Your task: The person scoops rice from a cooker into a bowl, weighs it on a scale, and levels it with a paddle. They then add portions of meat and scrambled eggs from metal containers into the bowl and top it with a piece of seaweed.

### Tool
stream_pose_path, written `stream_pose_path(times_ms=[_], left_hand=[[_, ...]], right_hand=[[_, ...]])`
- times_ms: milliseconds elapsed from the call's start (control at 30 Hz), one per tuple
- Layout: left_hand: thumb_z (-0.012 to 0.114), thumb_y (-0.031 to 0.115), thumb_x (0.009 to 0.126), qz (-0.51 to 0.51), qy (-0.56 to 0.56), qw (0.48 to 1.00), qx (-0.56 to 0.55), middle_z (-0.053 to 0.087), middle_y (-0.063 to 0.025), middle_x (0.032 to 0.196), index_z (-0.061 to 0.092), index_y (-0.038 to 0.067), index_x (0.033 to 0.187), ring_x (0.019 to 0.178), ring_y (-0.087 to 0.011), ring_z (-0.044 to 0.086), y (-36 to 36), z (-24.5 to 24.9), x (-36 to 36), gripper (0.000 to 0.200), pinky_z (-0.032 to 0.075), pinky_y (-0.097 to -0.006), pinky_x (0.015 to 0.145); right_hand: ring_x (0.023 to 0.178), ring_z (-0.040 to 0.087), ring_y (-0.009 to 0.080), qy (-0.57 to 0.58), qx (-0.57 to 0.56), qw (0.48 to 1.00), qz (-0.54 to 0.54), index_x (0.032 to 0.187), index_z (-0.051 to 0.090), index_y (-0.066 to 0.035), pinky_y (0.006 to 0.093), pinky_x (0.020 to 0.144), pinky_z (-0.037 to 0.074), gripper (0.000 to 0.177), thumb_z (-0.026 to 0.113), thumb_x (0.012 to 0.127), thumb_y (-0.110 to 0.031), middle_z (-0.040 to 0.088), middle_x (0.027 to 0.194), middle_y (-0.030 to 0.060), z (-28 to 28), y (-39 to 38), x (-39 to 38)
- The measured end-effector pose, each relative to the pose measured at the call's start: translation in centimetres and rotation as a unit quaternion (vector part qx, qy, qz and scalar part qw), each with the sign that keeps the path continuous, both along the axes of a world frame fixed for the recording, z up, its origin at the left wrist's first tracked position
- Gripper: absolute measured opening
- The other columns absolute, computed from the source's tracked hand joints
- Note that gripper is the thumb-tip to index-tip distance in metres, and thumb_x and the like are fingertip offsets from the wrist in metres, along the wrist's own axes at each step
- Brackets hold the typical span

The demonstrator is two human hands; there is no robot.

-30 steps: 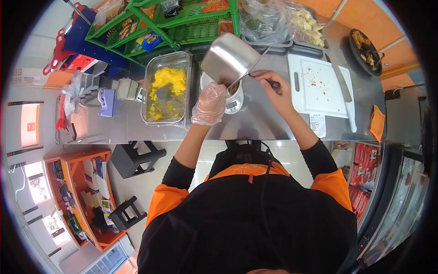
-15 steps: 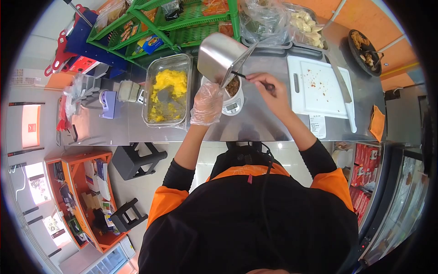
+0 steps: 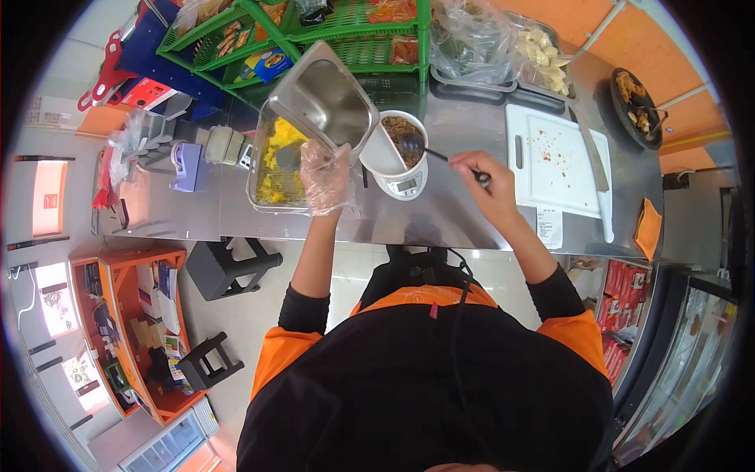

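Note:
My left hand (image 3: 325, 175), in a clear plastic glove, grips the lower rim of a tilted metal container (image 3: 326, 101), whose inside shows bare metal. My right hand (image 3: 489, 182) is closed round the handle of a black spoon (image 3: 448, 159). The spoon's head rests on brown shredded food in a round white bowl (image 3: 385, 155) with a divider. Beneath the bowl is a white digital scale (image 3: 407, 186). Partly hidden behind the metal container, a clear tray (image 3: 255, 177) holds yellow food (image 3: 283, 141).
To the right lies a white cutting board (image 3: 554, 169) with a knife (image 3: 595, 161). Green baskets (image 3: 346, 59) stand at the back, beside a metal tray with plastic bags (image 3: 472, 47). A dark bowl (image 3: 635, 110) sits at the far right; a tape dispenser (image 3: 186, 167) is on the left.
My left hand has moved the metal container left, away from above the bowl, and turned its opening into view. My right hand has shifted right and down, and the spoon's head now shows in the bowl.

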State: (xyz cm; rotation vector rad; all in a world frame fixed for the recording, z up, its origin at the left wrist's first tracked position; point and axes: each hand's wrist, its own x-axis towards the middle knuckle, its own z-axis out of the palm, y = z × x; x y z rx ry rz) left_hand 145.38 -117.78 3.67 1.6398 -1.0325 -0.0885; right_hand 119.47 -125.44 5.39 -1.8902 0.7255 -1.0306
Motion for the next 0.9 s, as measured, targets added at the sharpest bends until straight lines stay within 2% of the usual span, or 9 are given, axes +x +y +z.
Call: stream_pose_path(times_ms=[33, 133, 267, 433, 533, 633, 733, 833, 900], left_hand=[[0.072, 0.003, 0.068, 0.008, 0.042, 0.999, 0.001, 0.047, -0.0056, 0.073, 0.051, 0.003, 0.074, 0.068, -0.0195, 0.045, 0.2, -0.2, 0.2, 0.022, 0.039, -0.0304, 0.063], [0.072, 0.003, 0.067, 0.023, 0.045, 0.999, 0.0, 0.047, -0.0044, 0.074, 0.054, 0.004, 0.078, 0.068, -0.0186, 0.045, 0.8, 1.1, 0.0, 0.021, 0.039, -0.0292, 0.064], [0.071, 0.001, 0.067, 0.006, 0.166, 0.986, -0.016, 0.052, -0.0025, 0.08, 0.057, 0.003, 0.084, 0.069, -0.0139, 0.047, 1.1, -0.8, 1.6, 0.022, 0.04, -0.0271, 0.063], [0.068, -0.003, 0.07, -0.028, 0.352, 0.934, -0.058, 0.058, -0.003, 0.088, 0.059, 0.004, 0.094, 0.069, -0.0105, 0.053, 1.9, 1.3, 0.4, 0.026, 0.046, -0.0241, 0.058], [0.065, -0.004, 0.072, -0.064, 0.435, 0.894, -0.088, 0.06, -0.0043, 0.086, 0.058, 0.005, 0.1, 0.071, -0.0124, 0.059, 1.5, 3.0, -0.7, 0.03, 0.05, -0.0246, 0.058], [0.063, -0.004, 0.074, -0.112, 0.48, 0.868, -0.054, 0.061, -0.0052, 0.087, 0.058, 0.004, 0.103, 0.075, -0.0144, 0.061, 0.5, 4.4, -1.9, 0.031, 0.052, -0.0266, 0.061], [0.064, -0.002, 0.073, -0.163, 0.483, 0.86, -0.013, 0.062, -0.0056, 0.09, 0.057, 0.004, 0.107, 0.073, -0.0122, 0.059, -0.9, 4.6, -5.1, 0.035, 0.051, -0.0247, 0.06], [0.067, 0.0, 0.072, -0.224, 0.474, 0.848, 0.078, 0.061, -0.0036, 0.09, 0.057, 0.005, 0.108, 0.074, -0.0101, 0.058, -1.8, 4.5, -8.5, 0.037, 0.05, -0.0241, 0.063], [0.067, 0.003, 0.072, -0.297, 0.42, 0.857, 0.027, 0.061, -0.0024, 0.089, 0.057, 0.005, 0.108, 0.08, -0.0102, 0.056, -2.5, 2.0, -11.5, 0.038, 0.047, -0.0269, 0.071]], right_hand=[[0.076, 0.062, 0.0156, -0.009, -0.005, 1.0, -0.012, 0.092, 0.061, 0.0, 0.0234, 0.065, 0.048, 0.009, 0.059, 0.083, -0.001, 0.065, 0.09, 0.0098, 0.1, -0.2, 0.6], [0.073, 0.062, 0.0169, 0.006, -0.006, 1.0, 0.016, 0.092, 0.061, 0.0, 0.0242, 0.064, 0.048, 0.01, 0.06, 0.082, -0.002, 0.064, 0.088, 0.0097, 0.4, -1.3, 2.6], [0.075, 0.062, 0.0174, 0.025, -0.03, 0.999, 0.005, 0.091, 0.061, 0.001, 0.0254, 0.064, 0.048, 0.009, 0.06, 0.082, -0.002, 0.064, 0.086, 0.0099, 0.5, -1.4, 2.8], [0.078, 0.063, 0.0196, 0.028, -0.051, 0.998, -0.001, 0.087, 0.061, 0.002, 0.0276, 0.066, 0.049, 0.005, 0.058, 0.083, 0.0, 0.064, 0.086, 0.0117, 0.9, -0.6, 1.2], [0.077, 0.062, 0.0217, -0.138, -0.065, 0.988, -0.027, 0.085, 0.059, 0.003, 0.0292, 0.068, 0.05, 0.009, 0.053, 0.088, -0.003, 0.063, 0.087, 0.0138, 2.1, -1.3, 0.3], [0.075, 0.062, 0.0228, -0.329, 0.027, 0.941, -0.07, 0.087, 0.058, 0.005, 0.0305, 0.069, 0.051, 0.018, 0.046, 0.093, -0.008, 0.062, 0.088, 0.0149, 5.4, -1.1, -0.2], [0.073, 0.061, 0.0216, -0.271, 0.031, 0.961, -0.049, 0.09, 0.056, 0.006, 0.0301, 0.068, 0.051, 0.024, 0.043, 0.095, -0.014, 0.061, 0.091, 0.0138, 5.9, -1.5, -1.1], [0.071, 0.06, 0.0205, -0.193, 0.124, 0.971, -0.069, 0.09, 0.056, 0.006, 0.03, 0.066, 0.05, 0.023, 0.043, 0.095, -0.012, 0.06, 0.092, 0.0136, 4.6, -1.6, -2.6], [0.079, 0.056, 0.0144, -0.15, 0.141, 0.97, -0.127, 0.095, 0.058, 0.002, 0.0256, 0.071, 0.044, 0.021, 0.045, 0.095, -0.014, 0.059, 0.095, 0.0097, 3.0, -1.7, -4.5]])
